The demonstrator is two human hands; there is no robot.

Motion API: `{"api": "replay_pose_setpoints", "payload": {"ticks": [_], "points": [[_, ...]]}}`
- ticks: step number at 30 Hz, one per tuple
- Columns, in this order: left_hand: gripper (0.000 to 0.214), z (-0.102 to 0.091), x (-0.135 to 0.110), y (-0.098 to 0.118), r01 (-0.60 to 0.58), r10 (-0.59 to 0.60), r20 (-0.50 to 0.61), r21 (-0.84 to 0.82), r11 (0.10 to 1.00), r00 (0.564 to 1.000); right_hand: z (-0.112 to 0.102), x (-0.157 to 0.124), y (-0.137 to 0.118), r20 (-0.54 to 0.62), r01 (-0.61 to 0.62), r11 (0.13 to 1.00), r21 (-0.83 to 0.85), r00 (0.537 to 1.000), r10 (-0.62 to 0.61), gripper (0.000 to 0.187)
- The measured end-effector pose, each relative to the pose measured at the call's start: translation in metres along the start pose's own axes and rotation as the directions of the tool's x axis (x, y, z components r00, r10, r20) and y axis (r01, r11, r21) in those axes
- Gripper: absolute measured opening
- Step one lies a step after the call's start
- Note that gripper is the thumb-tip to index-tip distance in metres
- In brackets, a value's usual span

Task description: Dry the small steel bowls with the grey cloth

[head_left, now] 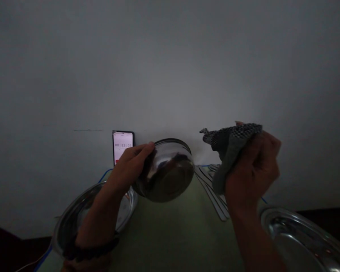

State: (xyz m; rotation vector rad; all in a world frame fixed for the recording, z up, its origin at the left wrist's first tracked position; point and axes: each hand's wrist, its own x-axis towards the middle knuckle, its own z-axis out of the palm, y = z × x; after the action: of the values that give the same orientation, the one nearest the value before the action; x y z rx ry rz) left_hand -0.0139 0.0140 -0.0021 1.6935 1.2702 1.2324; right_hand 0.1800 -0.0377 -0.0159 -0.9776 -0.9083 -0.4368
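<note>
My left hand grips a shiny steel bowl by its rim, thumb on the edge. The bowl is tilted, its rounded underside toward me and its rim facing the wall. In my right hand is a bunched grey cloth with a black-and-white checked part. The cloth is held up to the right of the bowl, apart from it. Below the cloth, several flat metal utensils lie on the table, their far ends partly hidden by the cloth and hand.
A large steel basin stands at the left, partly behind my forearm. Another steel basin or tray is at the lower right. A phone showing a timer leans on the grey wall behind the green table.
</note>
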Motion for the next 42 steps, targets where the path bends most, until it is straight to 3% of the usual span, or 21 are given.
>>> {"api": "replay_pose_setpoints", "payload": {"ticks": [2,3,5,7,9,13,16,20,22,25,27,29,30,32,34,36,38,39,41,42], "points": [[0.041,0.004,-0.002,0.002,0.027,-0.024,0.046,-0.066,0.997,0.999,0.007,-0.016,-0.007,0.098,0.053,0.999,0.008,0.994,-0.054,0.034],[0.042,0.004,-0.003,0.004,0.031,-0.026,0.061,-0.082,0.996,0.998,0.012,-0.027,-0.009,0.258,0.080,0.997,0.016,0.963,-0.081,0.035],[0.041,0.003,-0.004,0.006,0.003,-0.002,0.031,-0.032,0.999,1.000,0.023,-0.051,-0.012,0.517,0.116,0.993,-0.001,0.850,-0.099,0.043],[0.040,-0.002,-0.004,0.008,-0.034,0.037,-0.040,0.089,0.995,0.998,0.030,-0.070,-0.018,0.629,0.124,0.992,-0.007,0.772,-0.092,0.054],[0.038,-0.006,-0.005,0.009,-0.058,0.070,-0.085,0.137,0.989,0.994,0.031,-0.080,-0.026,0.657,0.189,0.982,0.032,0.736,-0.163,0.055],[0.033,-0.004,-0.008,0.010,-0.144,0.143,-0.034,-0.023,0.989,0.989,0.022,-0.074,-0.038,0.621,0.382,0.907,0.176,0.672,-0.403,0.045],[0.034,0.002,-0.011,0.012,-0.190,0.191,0.042,-0.038,0.981,0.981,0.020,-0.061,-0.031,0.584,0.382,0.903,0.198,0.694,-0.422,0.042],[0.040,0.001,-0.011,0.015,-0.139,0.137,0.051,0.029,0.990,0.989,0.024,-0.047,0.000,0.552,0.144,0.970,0.198,0.801,-0.231,0.038],[0.043,-0.002,-0.010,0.014,-0.086,0.086,-0.003,-0.002,0.996,0.996,0.027,-0.043,0.017,0.525,-0.083,0.985,0.152,0.851,-0.009,0.037],[0.043,-0.003,-0.006,0.007,-0.010,0.003,-0.053,-0.121,0.993,0.999,0.032,-0.042,0.032,0.418,-0.355,0.932,0.070,0.859,0.296,0.042],[0.043,-0.001,-0.003,0.001,0.039,-0.050,-0.059,-0.175,0.984,0.997,0.032,-0.044,0.031,0.348,-0.344,0.938,0.032,0.884,0.312,0.041],[0.042,0.001,0.001,-0.004,0.071,-0.092,-0.094,-0.208,0.976,0.991,0.030,-0.046,0.024,0.384,-0.235,0.972,0.001,0.897,0.217,0.041],[0.042,0.002,0.002,-0.005,0.085,-0.113,-0.114,-0.226,0.970,0.987,0.029,-0.047,0.020,0.449,-0.181,0.983,-0.005,0.878,0.164,0.044],[0.040,0.001,0.004,-0.007,0.107,-0.147,-0.137,-0.264,0.958,0.980,0.025,-0.047,0.012,0.615,-0.110,0.994,0.001,0.784,0.086,0.058],[0.038,-0.001,0.005,-0.007,0.119,-0.163,-0.140,-0.280,0.953,0.977,0.022,-0.044,0.010,0.706,-0.076,0.997,0.021,0.707,0.039,0.068],[0.037,-0.004,0.006,-0.008,0.131,-0.170,-0.140,-0.253,0.959,0.975,0.021,-0.038,0.015,0.713,-0.120,0.992,0.037,0.699,0.058,0.053],[0.038,-0.006,0.007,-0.009,0.121,-0.148,-0.152,-0.172,0.978,0.977,0.023,-0.032,0.027,0.686,-0.322,0.946,0.034,0.696,0.212,0.034],[0.039,-0.006,0.008,-0.009,0.109,-0.125,-0.162,-0.107,0.988,0.979,0.024,-0.028,0.035,0.666,-0.471,0.881,0.040,0.670,0.328,0.030],[0.041,-0.005,0.008,-0.008,0.068,-0.059,-0.182,0.043,0.997,0.982,0.025,-0.018,0.051,0.634,-0.735,0.671,0.100,0.566,0.526,0.027],[0.041,-0.004,0.008,-0.008,0.047,-0.026,-0.179,0.116,0.992,0.984,0.025,-0.013,0.057,0.624,-0.803,0.575,0.158,0.532,0.573,0.025]]}}
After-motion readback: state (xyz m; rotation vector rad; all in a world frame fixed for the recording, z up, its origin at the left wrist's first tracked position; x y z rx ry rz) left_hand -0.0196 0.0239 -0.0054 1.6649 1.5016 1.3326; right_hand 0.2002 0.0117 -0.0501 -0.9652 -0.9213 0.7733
